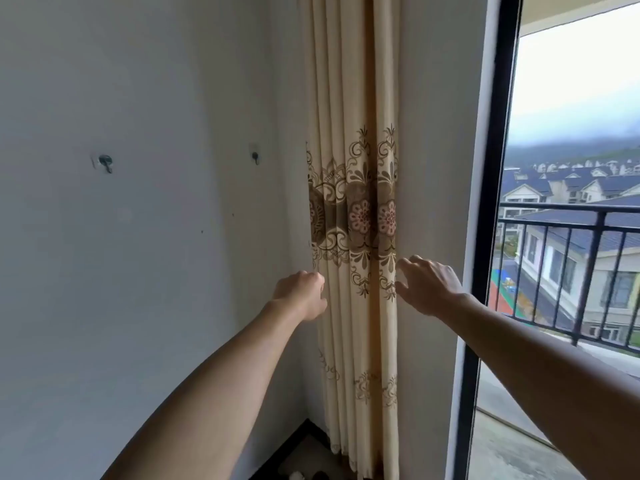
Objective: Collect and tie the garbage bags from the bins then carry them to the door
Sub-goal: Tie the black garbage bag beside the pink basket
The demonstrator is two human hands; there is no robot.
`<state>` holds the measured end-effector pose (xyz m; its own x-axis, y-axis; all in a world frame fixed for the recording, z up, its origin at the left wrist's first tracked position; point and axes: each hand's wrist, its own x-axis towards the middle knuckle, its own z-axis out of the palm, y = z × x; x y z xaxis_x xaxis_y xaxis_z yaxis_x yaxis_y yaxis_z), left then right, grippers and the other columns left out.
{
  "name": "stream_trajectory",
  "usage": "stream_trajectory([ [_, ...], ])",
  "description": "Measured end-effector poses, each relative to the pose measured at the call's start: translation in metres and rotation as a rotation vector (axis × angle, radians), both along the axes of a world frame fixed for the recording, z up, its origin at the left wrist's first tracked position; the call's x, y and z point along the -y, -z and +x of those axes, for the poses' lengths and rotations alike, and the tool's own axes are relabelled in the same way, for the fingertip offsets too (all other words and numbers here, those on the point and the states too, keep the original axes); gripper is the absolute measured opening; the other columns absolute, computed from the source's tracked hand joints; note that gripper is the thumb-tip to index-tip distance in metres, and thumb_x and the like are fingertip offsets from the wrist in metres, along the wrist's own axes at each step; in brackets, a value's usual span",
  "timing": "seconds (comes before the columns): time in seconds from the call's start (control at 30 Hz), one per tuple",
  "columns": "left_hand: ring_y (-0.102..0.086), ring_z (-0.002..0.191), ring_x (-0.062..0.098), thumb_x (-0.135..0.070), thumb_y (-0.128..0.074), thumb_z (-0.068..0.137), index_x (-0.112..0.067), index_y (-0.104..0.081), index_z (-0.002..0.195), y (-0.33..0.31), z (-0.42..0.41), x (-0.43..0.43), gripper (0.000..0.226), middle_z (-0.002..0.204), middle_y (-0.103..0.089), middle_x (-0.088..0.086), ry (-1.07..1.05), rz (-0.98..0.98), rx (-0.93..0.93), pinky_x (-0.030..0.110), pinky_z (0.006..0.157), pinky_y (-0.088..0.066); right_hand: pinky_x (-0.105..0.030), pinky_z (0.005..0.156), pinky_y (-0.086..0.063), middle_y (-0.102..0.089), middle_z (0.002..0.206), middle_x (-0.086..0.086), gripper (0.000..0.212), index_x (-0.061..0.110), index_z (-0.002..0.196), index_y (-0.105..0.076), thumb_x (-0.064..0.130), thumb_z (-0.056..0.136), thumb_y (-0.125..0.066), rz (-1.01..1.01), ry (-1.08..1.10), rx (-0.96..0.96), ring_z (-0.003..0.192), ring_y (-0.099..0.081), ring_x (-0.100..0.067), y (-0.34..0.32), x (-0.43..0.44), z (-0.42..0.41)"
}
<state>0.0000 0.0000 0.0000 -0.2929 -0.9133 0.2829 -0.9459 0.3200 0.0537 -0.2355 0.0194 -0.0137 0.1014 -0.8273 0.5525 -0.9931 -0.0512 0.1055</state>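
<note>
A white wall [138, 237] fills the left. A cream curtain [353, 98] hangs in the far corner. The left hand [301, 294] curls at its left edge; I cannot tell if it holds cloth. The right hand [426, 287] spreads its fingers at the right edge. I cannot tell where the garbage bags are.

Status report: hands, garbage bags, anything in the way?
Left hand curled at curtain edge, grip unclear. Right hand open beside curtain. No bags or bins in view.

Soft overcast daylight from the glass door [561, 237] at right, sky blown out white, white wall [138, 271] dim and bluish, faint shadows beside the curtain [356, 202], slightly soft focus, wide-angle bending at edges
</note>
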Motion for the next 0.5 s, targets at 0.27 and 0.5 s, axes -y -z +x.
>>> stream_trajectory([
  [0.27,-0.061,0.098,0.028,-0.030,-0.055,0.089,-0.016,-0.062,0.104,0.067,0.004,0.017,0.022,0.109,-0.064,0.007,0.020,0.149,-0.004,0.032,0.079,-0.046,-0.038,0.072,-0.057,-0.068,0.112,-0.003,0.036,0.021,0.122,-0.057,0.041,0.093,-0.051,0.149,0.021,0.145,0.090,-0.067,-0.025,0.085,0.012,-0.004],
  [0.5,-0.061,0.099,0.031,-0.030,-0.058,0.089,-0.014,-0.064,0.106,0.181,-0.022,0.032,0.024,0.112,-0.062,0.010,0.030,0.423,-0.011,0.030,0.079,-0.047,-0.031,0.070,-0.053,-0.069,0.110,-0.004,0.032,0.022,0.117,-0.059,0.039,0.090,-0.056,0.431,0.075,0.284,0.092,-0.066,-0.026,0.212,0.009,-0.031],
])
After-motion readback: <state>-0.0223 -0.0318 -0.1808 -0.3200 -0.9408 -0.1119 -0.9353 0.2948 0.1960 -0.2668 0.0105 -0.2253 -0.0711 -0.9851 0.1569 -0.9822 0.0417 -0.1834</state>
